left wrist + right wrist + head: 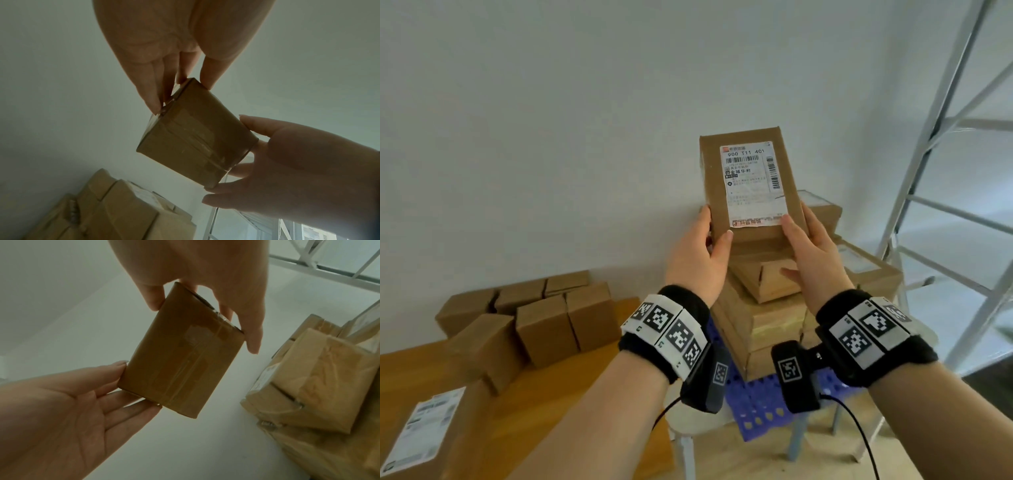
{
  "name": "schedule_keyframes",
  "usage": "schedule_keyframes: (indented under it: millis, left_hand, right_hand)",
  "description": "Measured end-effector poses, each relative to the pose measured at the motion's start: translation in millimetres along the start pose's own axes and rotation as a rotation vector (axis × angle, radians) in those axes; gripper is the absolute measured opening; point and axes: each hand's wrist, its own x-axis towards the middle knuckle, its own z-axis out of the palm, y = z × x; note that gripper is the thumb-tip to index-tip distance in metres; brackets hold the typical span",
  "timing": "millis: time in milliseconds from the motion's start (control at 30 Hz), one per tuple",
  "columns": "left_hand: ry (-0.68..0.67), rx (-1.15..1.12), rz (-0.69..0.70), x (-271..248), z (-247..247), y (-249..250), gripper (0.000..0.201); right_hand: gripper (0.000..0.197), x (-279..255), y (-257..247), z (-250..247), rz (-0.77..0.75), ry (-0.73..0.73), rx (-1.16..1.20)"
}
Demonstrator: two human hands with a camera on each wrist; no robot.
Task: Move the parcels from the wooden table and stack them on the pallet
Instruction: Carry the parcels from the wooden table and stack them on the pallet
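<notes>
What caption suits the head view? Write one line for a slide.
Both hands, left hand and right hand, hold a labelled parcel above the stack on the blue pallet.

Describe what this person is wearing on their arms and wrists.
Both forearms are bare, with no sleeves. The left wrist band and right wrist band are black, each ringed with white tiles printed with black square codes. A dark camera block bearing another code hangs under each wrist, and a thin black cable trails from it.
</notes>
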Motion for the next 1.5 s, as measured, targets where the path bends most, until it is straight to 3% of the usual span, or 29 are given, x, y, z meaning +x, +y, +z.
schedule_keyframes:
  millis: [233,600,933,1067,1167,1500]
  left_hand:
    - [-0.063,-0.026,-0.013,50.3,66.9,-1.2,0.054]
    - [-0.121,0.038,0.002,102.9,134.9,-2.8,0.048]
    - [-0.073,0.374,-0.227,94.6,190.0,6.1,0.044]
    - [-0.122,0.676,-0.279,87.1,216.0,4.8,0.04]
    - [-0.179,0.91,-0.345,81.6,223.5,-2.4,0.041]
    - [-0.161,0.938,-0.328,75.0,224.6,-6.3,0.035]
  right_hand:
    - [0.052,64.2,3.2,-52.4,-0.016,0.062,0.007]
    - [0.049,143.0,17.2,-109.6,0.157,0.202,-0.016]
    - [0.046,184.6,34.5,-169.2,0.286,0.057,-0.037]
    - [0.036,190.1,49.3,-198.8,0.361,-0.008,-0.034]
    - [0.046,191.3,66.7,-208.3,0.408,-0.066,-0.059]
    - [0.051,201.8,95.2,-196.6,0.412,-0.092,-0.212]
